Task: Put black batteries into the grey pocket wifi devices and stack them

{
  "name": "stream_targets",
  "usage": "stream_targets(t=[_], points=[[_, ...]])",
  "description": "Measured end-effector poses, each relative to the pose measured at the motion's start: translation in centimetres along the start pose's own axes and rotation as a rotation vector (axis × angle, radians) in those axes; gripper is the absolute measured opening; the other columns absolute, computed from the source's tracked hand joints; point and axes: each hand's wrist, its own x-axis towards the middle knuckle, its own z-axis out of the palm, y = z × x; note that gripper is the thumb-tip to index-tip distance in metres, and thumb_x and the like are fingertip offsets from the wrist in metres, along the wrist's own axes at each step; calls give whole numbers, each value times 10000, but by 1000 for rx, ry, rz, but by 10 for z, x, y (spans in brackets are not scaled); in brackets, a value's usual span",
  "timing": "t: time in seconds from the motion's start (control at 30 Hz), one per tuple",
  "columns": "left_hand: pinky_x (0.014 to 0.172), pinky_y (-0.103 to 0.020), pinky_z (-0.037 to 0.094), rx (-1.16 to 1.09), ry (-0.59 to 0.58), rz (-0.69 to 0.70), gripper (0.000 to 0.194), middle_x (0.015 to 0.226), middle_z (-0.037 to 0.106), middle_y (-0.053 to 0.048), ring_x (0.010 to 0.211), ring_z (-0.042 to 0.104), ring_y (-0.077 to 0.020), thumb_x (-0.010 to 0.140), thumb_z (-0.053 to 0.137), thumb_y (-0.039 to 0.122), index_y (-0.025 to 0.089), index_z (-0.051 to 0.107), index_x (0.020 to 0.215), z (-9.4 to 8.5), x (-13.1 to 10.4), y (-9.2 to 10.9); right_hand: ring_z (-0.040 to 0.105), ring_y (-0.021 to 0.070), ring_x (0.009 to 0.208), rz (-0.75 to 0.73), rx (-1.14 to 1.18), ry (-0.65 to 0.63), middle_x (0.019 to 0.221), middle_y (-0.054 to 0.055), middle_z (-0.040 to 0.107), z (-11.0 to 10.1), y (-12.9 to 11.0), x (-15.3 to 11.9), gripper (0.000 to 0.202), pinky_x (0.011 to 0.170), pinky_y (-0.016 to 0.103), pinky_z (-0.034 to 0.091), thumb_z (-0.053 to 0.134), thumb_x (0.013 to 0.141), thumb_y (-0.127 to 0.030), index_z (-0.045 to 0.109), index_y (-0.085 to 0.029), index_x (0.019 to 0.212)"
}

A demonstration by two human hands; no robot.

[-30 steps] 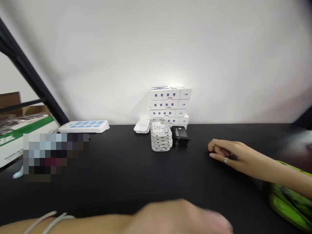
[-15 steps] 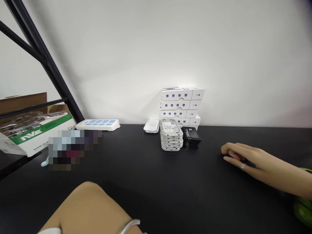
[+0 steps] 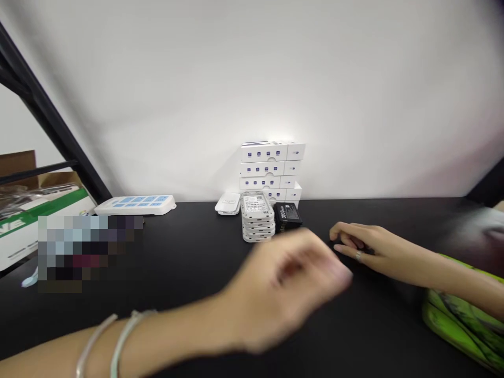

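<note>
My left hand [image 3: 287, 289], with two bangles on its wrist, hangs over the table in front of the stacked devices. Its fingers look curled inward, but motion smears them, and I cannot make out anything held. My right hand [image 3: 360, 241], wearing a ring, rests on the black tabletop to the right, its fingers loosely bent, thumb apart, nothing in it. Nearest to it is a stack of black battery packs [image 3: 288, 214]. Beside those stands a stack of white device shells [image 3: 258, 210] with printed labels. Thin white covers [image 3: 228, 203] lie left of the shells.
White boxes [image 3: 263, 169] are stacked against the wall. A white and blue power strip [image 3: 136, 205] lies further left. An opened carton [image 3: 43, 220] and a pixelated patch are at the far left. A green patterned bag [image 3: 460, 315] sits at the lower right.
My left hand has swung up and right into full view over the table. The camera has turned rightward, showing more of the green bag. My right hand stays resting.
</note>
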Motion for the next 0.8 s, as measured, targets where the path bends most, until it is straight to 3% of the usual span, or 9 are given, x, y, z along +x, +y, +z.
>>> stream_targets(t=[0.03, 0.1, 0.17, 0.23, 0.37, 0.5, 0.57, 0.67, 0.8], points=[[617, -246, 511, -87, 48, -100, 251, 671, 572, 39, 636, 578, -118, 934, 573, 366, 202, 572, 743, -18, 22, 5, 510, 160, 600, 13, 29, -37, 654, -17, 519, -3, -2, 4, 211, 585, 292, 407, 455, 916, -410, 567, -232, 902], [538, -208, 449, -89, 124, -181, 330, 603, 473, 64, 542, 500, -86, 970, 496, 351, 198, 496, 677, -52, 56, 5, 515, 157, 606, 69, 144, -55, 653, -12, 544, -8, -7, 15, 217, 593, 293, 395, 477, 894, -411, 548, -221, 815], [484, -198, 414, -48, 159, -282, 354, 590, 456, 68, 496, 468, -73, 965, 530, 347, 176, 500, 657, -77, 73, -7, 529, 153, 601, 161, 311, -13, 632, -6, 560, -12, -13, 31, 261, 592, 288, 398, 514, 870, -430, 521, -209, 730], [492, -214, 453, -5, 170, -377, 285, 687, 558, 42, 520, 521, -83, 979, 533, 371, 144, 587, 815, -87, 79, -23, 498, 126, 550, 235, 471, 52, 579, -21, 523, -15, -24, 47, 314, 556, 269, 384, 537, 866, -434, 479, -204, 660], [639, -296, 562, 76, 99, -506, 244, 947, 663, -35, 722, 649, -141, 974, 562, 364, 142, 616, 1058, -80, 80, -41, 422, 78, 462, 215, 630, 55, 546, -41, 504, -18, -63, 67, 303, 468, 230, 324, 533, 892, -396, 450, -203, 674], [608, -278, 551, 168, 46, -557, 232, 888, 659, -18, 674, 637, -127, 976, 561, 356, 135, 621, 1012, -79, 80, -35, 509, 94, 482, 139, 685, -70, 641, -5, 645, -16, -92, 65, 201, 435, 213, 325, 613, 854, -373, 499, -208, 840], [529, -235, 494, 212, 21, -558, 255, 731, 616, 25, 553, 572, -96, 972, 561, 357, 131, 621, 870, -83, 76, -29, 530, 96, 497, 113, 659, -70, 669, 0, 662, -14, -92, 61, 201, 443, 212, 344, 613, 855, -376, 504, -207, 852], [460, -206, 360, 254, -25, -528, 425, 502, 482, 69, 420, 424, -68, 967, 510, 362, 158, 524, 595, -84, 60, -17, 537, 94, 496, 113, 557, 49, 648, 0, 652, -15, -76, 61, 218, 463, 220, 368, 582, 878, -379, 489, -203, 787], [453, -222, 303, 292, -110, -494, 468, 458, 483, 56, 410, 399, -79, 924, 487, 428, 180, 446, 529, -68, 31, -1, 509, 92, 484, 280, 533, 185, 581, -20, 597, -9, -48, 70, 249, 432, 207, 361, 630, 853, -333, 442, -214, 740]])
